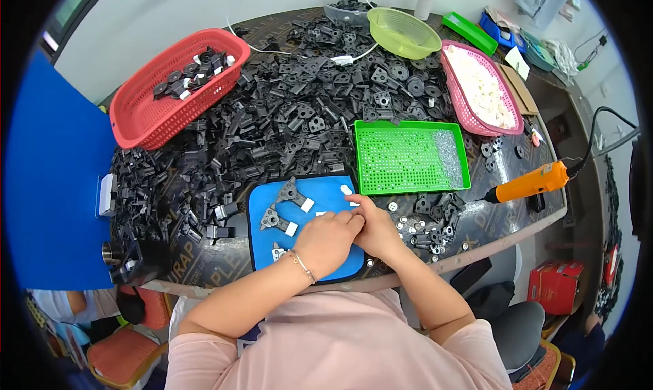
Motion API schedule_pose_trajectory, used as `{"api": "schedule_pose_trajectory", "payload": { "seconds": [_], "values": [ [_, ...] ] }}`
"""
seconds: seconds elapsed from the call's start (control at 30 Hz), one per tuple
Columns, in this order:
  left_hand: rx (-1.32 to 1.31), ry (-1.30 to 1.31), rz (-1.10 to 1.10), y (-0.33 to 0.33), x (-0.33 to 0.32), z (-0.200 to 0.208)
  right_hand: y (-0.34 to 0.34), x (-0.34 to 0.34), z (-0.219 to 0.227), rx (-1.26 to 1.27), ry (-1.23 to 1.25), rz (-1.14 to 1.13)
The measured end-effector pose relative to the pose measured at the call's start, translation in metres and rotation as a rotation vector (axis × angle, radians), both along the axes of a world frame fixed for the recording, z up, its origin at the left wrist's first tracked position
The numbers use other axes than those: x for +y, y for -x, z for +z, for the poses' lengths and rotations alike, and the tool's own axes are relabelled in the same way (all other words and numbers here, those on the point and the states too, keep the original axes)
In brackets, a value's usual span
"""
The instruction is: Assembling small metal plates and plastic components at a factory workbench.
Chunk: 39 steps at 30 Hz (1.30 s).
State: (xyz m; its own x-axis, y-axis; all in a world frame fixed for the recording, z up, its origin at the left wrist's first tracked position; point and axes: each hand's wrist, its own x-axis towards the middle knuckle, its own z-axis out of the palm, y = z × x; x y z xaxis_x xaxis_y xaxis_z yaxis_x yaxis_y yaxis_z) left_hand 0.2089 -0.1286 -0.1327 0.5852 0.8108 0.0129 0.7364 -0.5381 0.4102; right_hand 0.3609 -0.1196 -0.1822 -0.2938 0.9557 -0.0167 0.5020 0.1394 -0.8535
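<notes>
My left hand [325, 242] and my right hand [376, 231] meet over the right side of a blue mat [323, 191]. Their fingers are closed and pressed together; whatever they may hold is hidden. A white piece [346, 190] shows just past my right fingertips. On the mat's left part lie black plastic parts with white blocks: one at the top [290, 193], one in the middle [272, 220] and one near my left wrist [278, 251], which is partly covered.
Loose black parts [292, 111] heap across the table. Around the mat stand a green tray [360, 186] of small pins, a red basket [139, 121], a pink basket [469, 121] of white pieces and a yellow basket [405, 40]. An orange electric screwdriver [530, 184] hangs at right, beyond small metal discs [418, 225].
</notes>
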Motion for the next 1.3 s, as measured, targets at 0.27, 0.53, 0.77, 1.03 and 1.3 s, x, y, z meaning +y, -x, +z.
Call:
{"api": "schedule_pose_trajectory", "payload": {
  "seconds": [0.27, 0.53, 0.77, 1.03, 1.3],
  "values": [
    [-0.140, 0.032, 0.115, 0.043, 0.020, 0.012, -0.007, -0.007, -0.004, 0.140, 0.126, -0.133],
    [0.141, -0.180, 0.118, 0.046, 0.021, -0.025, -0.005, -0.014, 0.003, -0.006, 0.028, -0.120],
    [-0.004, -0.310, 0.203, 0.053, 0.020, -0.003, 0.003, -0.004, 0.010, -0.253, -0.215, -0.026],
    [-0.807, 0.426, 0.443, 0.065, 0.008, -0.020, 0.030, 0.011, 0.038, 0.112, -0.287, 0.063],
    [-0.373, 0.061, 0.601, 0.112, -0.013, -0.015, 0.052, 0.090, 0.036, -0.338, -0.385, 0.097]
  ]
}}
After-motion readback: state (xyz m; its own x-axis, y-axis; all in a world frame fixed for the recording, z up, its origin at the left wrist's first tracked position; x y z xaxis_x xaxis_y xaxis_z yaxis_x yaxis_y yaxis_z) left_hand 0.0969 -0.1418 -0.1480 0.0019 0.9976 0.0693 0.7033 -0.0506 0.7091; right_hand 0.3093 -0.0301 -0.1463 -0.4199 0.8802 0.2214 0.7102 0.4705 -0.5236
